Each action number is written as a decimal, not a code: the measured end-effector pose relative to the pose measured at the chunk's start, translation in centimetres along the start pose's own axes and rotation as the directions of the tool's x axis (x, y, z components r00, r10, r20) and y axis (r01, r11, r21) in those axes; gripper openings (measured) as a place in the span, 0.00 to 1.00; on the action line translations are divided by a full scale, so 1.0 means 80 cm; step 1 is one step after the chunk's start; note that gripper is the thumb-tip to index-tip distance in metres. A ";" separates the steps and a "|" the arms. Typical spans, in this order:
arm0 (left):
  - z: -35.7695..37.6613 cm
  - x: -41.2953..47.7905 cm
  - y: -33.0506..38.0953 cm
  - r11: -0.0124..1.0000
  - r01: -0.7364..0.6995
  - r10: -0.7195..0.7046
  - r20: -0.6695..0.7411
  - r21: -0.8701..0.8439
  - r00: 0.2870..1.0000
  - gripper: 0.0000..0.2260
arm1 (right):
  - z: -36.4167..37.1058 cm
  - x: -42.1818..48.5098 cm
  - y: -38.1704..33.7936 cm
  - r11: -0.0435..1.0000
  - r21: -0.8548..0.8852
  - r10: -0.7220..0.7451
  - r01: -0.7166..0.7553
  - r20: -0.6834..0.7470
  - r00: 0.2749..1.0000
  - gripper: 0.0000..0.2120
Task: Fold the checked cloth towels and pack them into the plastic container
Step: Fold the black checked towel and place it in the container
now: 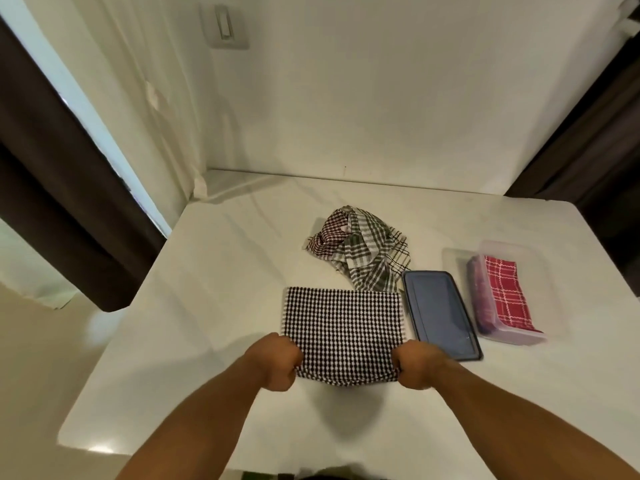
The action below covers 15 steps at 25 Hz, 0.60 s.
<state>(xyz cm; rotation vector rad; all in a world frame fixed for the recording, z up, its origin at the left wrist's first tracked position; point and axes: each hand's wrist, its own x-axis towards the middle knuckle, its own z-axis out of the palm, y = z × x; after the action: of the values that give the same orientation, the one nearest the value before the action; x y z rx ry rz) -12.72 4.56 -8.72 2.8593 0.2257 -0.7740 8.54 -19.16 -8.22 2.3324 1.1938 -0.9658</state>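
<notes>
A black-and-white checked towel lies spread as a rectangle on the white surface, just to the left of the blue lid. Its right edge runs alongside the lid's long left side. The towel's far edge lies flat on the surface. Its near edge is raised, with a shadow under it.

The left hand has its grip closed on the towel's near corner farther from the lid, fingers curled into a fist around the cloth. The right hand has its grip closed the same way on the near corner closest to the lid, just beside the lid's near left corner. The cloth is stretched between the two hands.

The lid rests flat on the surface. To its right, close by but apart, stands the clear plastic container, open at the top, its long side roughly parallel to the lid. A folded red checked towel lies inside it.

Beyond the lid's far left corner sits a loose heap of unfolded cloths. A green-and-white checked towel trails down to reach that corner, and a maroon-and-white checked towel is bunched on the heap's far side from the lid.

Far behind the lid a pale wall rises, with a light switch high on it to the left. Dark curtains hang well to the lid's left.
</notes>
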 end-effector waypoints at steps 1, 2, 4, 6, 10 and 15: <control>0.003 0.001 0.005 0.999 0.015 -0.013 0.040 -0.042 0.999 0.11 | 0.003 -0.001 -0.002 1.000 -0.006 0.001 -0.001 -0.004 1.000 0.17; 0.003 0.002 0.009 0.992 0.042 -0.036 0.057 -0.115 0.998 0.12 | 0.006 -0.003 -0.003 1.000 -0.004 0.002 -0.002 -0.035 0.999 0.17; -0.001 0.004 0.013 0.946 0.109 -0.092 0.070 -0.306 0.993 0.11 | 0.010 -0.008 -0.003 0.999 0.019 -0.031 0.035 -0.190 0.981 0.16; -0.004 0.008 0.009 0.894 0.155 -0.132 0.084 -0.420 0.988 0.11 | 0.020 -0.014 0.000 0.987 0.101 -0.087 0.122 -0.299 0.950 0.13; 0.000 0.014 -0.013 0.833 0.256 -0.199 0.166 -0.491 0.966 0.08 | 0.034 -0.019 0.015 0.937 0.297 -0.118 0.183 -0.225 0.967 0.13; 0.013 0.022 -0.036 0.678 0.333 -0.380 0.075 -0.655 0.922 0.12 | 0.036 0.001 0.021 0.768 0.631 0.112 0.109 -0.300 0.947 0.09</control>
<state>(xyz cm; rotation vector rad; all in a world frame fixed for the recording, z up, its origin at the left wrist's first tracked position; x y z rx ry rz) -12.28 7.31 -10.84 2.1694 0.9011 -0.5033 8.73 -21.75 -10.34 3.1393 1.0792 -1.1649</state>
